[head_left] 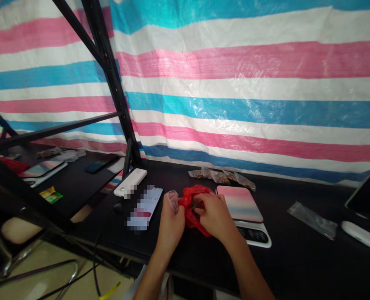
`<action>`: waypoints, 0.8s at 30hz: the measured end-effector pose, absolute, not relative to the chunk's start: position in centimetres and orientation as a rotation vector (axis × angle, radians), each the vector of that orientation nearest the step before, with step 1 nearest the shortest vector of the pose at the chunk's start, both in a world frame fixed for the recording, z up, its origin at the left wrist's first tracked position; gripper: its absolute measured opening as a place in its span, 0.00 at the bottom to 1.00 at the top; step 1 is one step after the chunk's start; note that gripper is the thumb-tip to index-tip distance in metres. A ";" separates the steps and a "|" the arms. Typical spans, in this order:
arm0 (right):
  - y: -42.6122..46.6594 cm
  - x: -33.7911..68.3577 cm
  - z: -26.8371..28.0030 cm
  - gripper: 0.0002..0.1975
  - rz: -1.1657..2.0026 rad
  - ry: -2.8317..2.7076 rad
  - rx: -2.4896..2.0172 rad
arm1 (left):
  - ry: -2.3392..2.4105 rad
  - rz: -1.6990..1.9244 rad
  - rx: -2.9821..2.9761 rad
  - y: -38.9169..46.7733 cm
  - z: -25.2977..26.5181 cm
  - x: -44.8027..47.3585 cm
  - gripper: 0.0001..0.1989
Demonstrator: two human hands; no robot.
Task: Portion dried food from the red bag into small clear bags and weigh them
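A red plastic bag lies open on the black table in front of me. My right hand has its fingers bent into the bag's mouth, over brownish contents too small to name. Closed around a small clear plastic bag, my left hand is beside the red bag's left edge. Just right of my right hand is a flat scale with a pink and blue top and a dark panel at its front. Behind the red bag, several filled clear bags lie in a row.
To the left lie a lit phone and a white power bank. On the right are a stack of flat clear bags, a white oblong case and a dark-screened device. A black metal frame rises at left before striped sheeting.
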State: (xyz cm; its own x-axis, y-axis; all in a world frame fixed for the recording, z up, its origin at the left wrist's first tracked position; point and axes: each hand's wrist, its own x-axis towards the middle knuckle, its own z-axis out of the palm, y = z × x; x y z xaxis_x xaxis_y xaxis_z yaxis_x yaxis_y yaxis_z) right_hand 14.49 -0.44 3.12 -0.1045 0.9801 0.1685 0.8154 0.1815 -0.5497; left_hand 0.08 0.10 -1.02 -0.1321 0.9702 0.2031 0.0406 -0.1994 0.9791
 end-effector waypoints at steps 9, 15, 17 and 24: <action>-0.5 16.8 3.8 0.16 0.751 -1.726 -1.400 | 1.521 1.488 1.562 -0.4 0.5 -1.2 0.16; -1.2 16.6 5.5 0.17 0.735 -1.679 -1.170 | 1.580 1.373 1.849 -0.3 -0.7 -1.8 0.18; -1.4 15.9 5.9 0.18 0.723 -1.734 -1.147 | 1.556 1.344 1.964 -0.4 -0.9 -2.1 0.20; -1.7 14.2 5.8 0.22 0.699 -1.858 -1.184 | 1.531 1.286 2.218 -0.8 -0.2 -2.1 0.15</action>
